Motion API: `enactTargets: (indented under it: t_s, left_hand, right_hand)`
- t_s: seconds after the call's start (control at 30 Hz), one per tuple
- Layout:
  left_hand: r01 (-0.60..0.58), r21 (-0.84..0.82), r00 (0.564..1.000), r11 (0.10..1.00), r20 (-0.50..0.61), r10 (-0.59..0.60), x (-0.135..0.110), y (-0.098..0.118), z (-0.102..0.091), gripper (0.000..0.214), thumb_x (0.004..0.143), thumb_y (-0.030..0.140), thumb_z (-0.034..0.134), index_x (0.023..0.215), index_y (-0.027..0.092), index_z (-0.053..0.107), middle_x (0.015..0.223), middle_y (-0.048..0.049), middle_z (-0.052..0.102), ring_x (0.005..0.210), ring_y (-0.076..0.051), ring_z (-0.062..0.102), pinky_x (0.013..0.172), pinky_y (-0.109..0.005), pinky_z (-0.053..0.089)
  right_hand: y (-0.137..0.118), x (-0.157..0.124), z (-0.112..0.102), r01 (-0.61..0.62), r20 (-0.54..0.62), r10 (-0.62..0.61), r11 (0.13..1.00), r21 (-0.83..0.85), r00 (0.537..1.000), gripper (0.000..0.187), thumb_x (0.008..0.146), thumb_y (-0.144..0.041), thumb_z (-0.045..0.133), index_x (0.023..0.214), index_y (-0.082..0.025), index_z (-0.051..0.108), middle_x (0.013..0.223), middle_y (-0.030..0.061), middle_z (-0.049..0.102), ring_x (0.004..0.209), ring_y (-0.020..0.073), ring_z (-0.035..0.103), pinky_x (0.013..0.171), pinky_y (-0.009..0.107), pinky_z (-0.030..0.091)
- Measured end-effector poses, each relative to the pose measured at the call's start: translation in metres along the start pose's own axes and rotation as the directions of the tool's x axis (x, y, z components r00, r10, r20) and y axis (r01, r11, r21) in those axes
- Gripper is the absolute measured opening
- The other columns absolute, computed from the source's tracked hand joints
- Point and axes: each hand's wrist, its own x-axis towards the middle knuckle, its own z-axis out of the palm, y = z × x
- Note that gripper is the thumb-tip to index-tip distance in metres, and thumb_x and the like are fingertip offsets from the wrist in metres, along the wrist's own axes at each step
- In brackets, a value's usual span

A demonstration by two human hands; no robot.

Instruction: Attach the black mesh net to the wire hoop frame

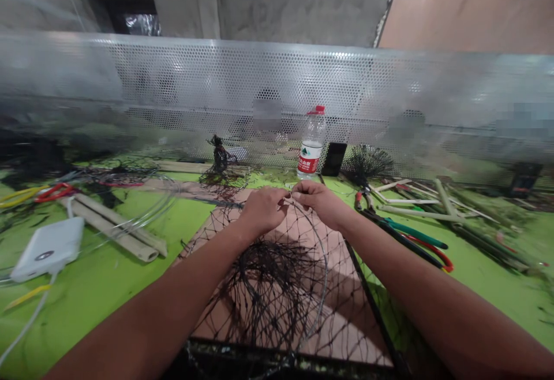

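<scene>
Fingertips nearly meeting, my left hand (264,209) and my right hand (322,202) work over the far part of a black knotted net (346,310). A thin grey wire (324,253) runs from the pinched fingers of my right hand and curves down to the near edge. My left hand is closed in a pinch too, but its fingers hide what they hold. The net is stretched on a dark frame (372,293) over a pinkish-brown board (367,334). A loose bunch of black net strands (272,276) lies heaped in its middle.
On the green table (121,293) lie a white power bank (47,248), bamboo pieces (115,227) and red-handled scissors (54,193) to the left. Pliers (407,235) and thin sticks (415,201) lie right. A water bottle (309,146) and phone (334,159) stand before a perforated metal panel (194,74).
</scene>
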Motion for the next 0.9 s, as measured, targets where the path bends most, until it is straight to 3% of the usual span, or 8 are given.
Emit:
enactTargets:
  t_s: [0.1, 0.3, 0.53, 0.9]
  left_hand:
    - [-0.005, -0.006, 1.0, 1.0, 0.016, 0.005, -0.0003, 0.0017, 0.0001, 0.02, 0.074, 0.029, 0.053, 0.091, 0.02, 0.059, 0.082, -0.0036, 0.062, 0.082, -0.021, 0.054, 0.072, -0.031, 0.04]
    - [-0.005, -0.004, 0.999, 1.0, 0.037, 0.006, -0.0004, 0.002, -0.002, 0.027, 0.077, 0.044, 0.05, 0.087, 0.02, 0.061, 0.083, -0.0041, 0.063, 0.082, -0.021, 0.054, 0.072, -0.031, 0.04]
    - [0.004, 0.025, 0.999, 1.0, 0.049, -0.005, 0.0012, -0.0002, 0.004, 0.019, 0.078, 0.034, 0.051, 0.086, 0.022, 0.063, 0.084, -0.004, 0.064, 0.081, -0.019, 0.054, 0.073, -0.03, 0.04]
    - [-0.034, 0.007, 0.993, 0.999, 0.11, 0.033, 0.0016, -0.0013, 0.0013, 0.02, 0.083, 0.031, 0.044, 0.084, 0.022, 0.062, 0.085, -0.0022, 0.065, 0.082, -0.017, 0.057, 0.069, -0.026, 0.04]
  right_hand:
    - [-0.0015, -0.0007, -0.0008, -0.017, -0.022, 0.017, 1.0, -0.015, 1.0, 0.011, 0.074, -0.024, 0.06, 0.069, -0.018, 0.052, 0.052, -0.006, 0.042, 0.045, 0.0066, 0.033, 0.045, 0.022, 0.024]
    - [-0.0012, -0.0014, -0.0001, -0.039, 0.023, 0.038, 0.998, 0.039, 0.999, 0.011, 0.077, -0.025, 0.058, 0.069, -0.018, 0.053, 0.057, -0.0019, 0.054, 0.051, 0.0087, 0.046, 0.052, 0.023, 0.036]
    - [-0.0021, -0.0017, -0.0003, -0.057, 0.037, 0.055, 0.996, 0.071, 0.998, 0.011, 0.077, -0.024, 0.058, 0.072, -0.017, 0.051, 0.068, -0.0004, 0.06, 0.052, 0.0077, 0.051, 0.049, 0.021, 0.038]
    - [-0.0033, -0.0019, 0.0015, -0.141, 0.012, 0.141, 0.975, 0.169, 0.99, 0.018, 0.076, -0.029, 0.058, 0.074, -0.019, 0.043, 0.062, -0.002, 0.061, 0.043, 0.0084, 0.053, 0.038, 0.019, 0.035]
